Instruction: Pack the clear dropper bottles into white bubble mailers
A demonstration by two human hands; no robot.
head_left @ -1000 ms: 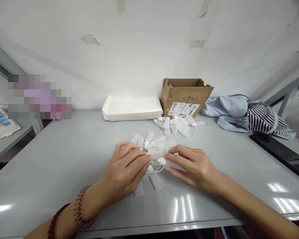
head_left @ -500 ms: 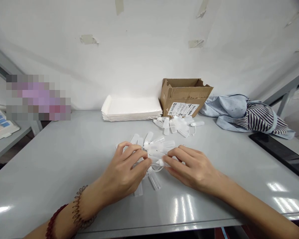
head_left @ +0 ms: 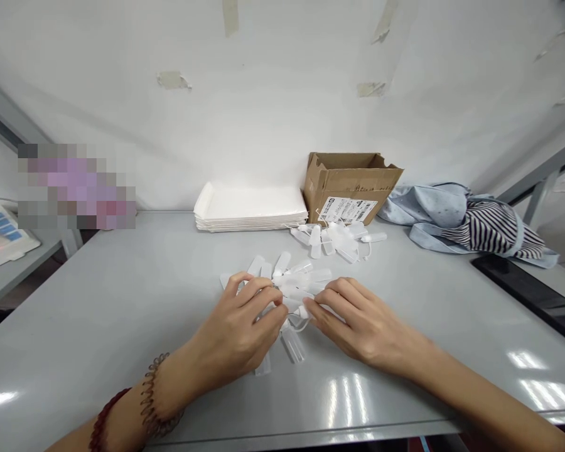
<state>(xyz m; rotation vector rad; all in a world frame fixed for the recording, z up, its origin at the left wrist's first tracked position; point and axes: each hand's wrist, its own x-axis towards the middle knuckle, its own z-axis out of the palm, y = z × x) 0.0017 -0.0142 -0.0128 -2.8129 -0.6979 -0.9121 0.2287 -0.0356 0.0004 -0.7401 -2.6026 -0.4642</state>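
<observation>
Between my two hands lies a loose heap of small translucent squeeze bottles [head_left: 306,276] with white caps and thin tethers. My right hand [head_left: 365,320] is closed around a needle-tip bottle [head_left: 302,312], whose white neck points left out of my fingertips. Thumb and index finger of my left hand [head_left: 245,323] are pinched together close to that tip; what they grip is too small to make out. One clear bottle [head_left: 292,344] rests just below the hands, and the left fingers cover part of the heap.
Behind the heap is a second cluster of bottles [head_left: 341,240], in front of an open cardboard box [head_left: 353,182]. A stack of white padded envelopes [head_left: 254,204] lies against the wall. On the right are a blue and striped cloth [head_left: 484,220] and a black phone-like slab [head_left: 532,301].
The fingers of my right hand have shifted slightly left along the bottle, nearer my left fingertips. The whole view has tilted a little; the heaps have stayed put.
</observation>
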